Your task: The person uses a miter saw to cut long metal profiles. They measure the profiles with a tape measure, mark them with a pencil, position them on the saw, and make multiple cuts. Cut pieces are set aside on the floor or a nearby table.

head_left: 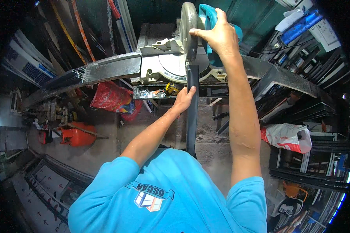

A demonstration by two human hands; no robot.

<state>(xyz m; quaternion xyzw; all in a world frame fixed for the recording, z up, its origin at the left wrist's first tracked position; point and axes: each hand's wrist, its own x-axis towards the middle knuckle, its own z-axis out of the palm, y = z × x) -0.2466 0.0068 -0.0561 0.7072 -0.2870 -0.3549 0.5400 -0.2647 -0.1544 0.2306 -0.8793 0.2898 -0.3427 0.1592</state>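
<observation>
A mitre saw with a grey blade guard and a teal motor housing stands on a long dark bench. My right hand grips the saw's handle at the top, beside the blade guard. A long dark metal profile runs from under the blade toward my chest. My left hand holds this profile just in front of the saw's base. My blue shirt fills the lower middle of the view.
A red bag hangs under the bench and an orange gas cylinder lies on the floor at left. A white and red bag sits at right among stacked dark profiles. Small parts fill a tray under the saw.
</observation>
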